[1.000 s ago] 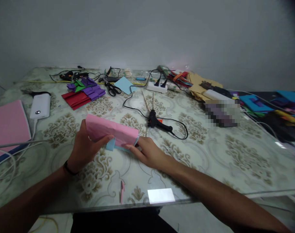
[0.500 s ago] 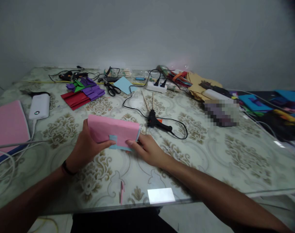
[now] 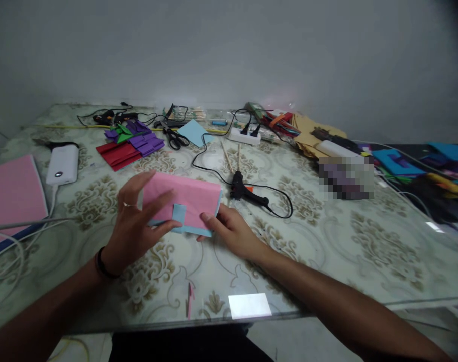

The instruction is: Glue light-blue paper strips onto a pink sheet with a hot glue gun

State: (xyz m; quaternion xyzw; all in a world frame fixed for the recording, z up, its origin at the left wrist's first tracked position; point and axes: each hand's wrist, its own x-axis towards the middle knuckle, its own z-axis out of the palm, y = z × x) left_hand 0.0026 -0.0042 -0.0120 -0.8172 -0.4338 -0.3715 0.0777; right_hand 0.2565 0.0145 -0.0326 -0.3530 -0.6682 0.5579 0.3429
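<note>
A folded pink paper piece (image 3: 193, 193) with light blue edges and a small light blue tab (image 3: 178, 214) on its front is held up over the table. My right hand (image 3: 232, 229) grips its lower right corner, thumb in front and fingers behind. Across the left part of the piece, my left hand (image 3: 138, 216) has its fingers spread in front of the pink face. Its thumb rests by the lower end of the tab. Beyond the paper, a black hot glue gun (image 3: 244, 191) lies on the patterned table cover (image 3: 311, 251).
Black scissors (image 3: 176, 138), a light blue sheet (image 3: 194, 132) and folded red paper (image 3: 119, 151) lie further back. A white power strip (image 3: 244, 136) feeds the cables. At left are a white power bank (image 3: 63, 165) and pink sheet (image 3: 15, 191); pink scraps (image 3: 190, 299) lie near the front edge.
My left hand has let go of the paper's left side and brought its fingers round to the front. The pink piece now leans back, showing more of the tab and blue lower edge.
</note>
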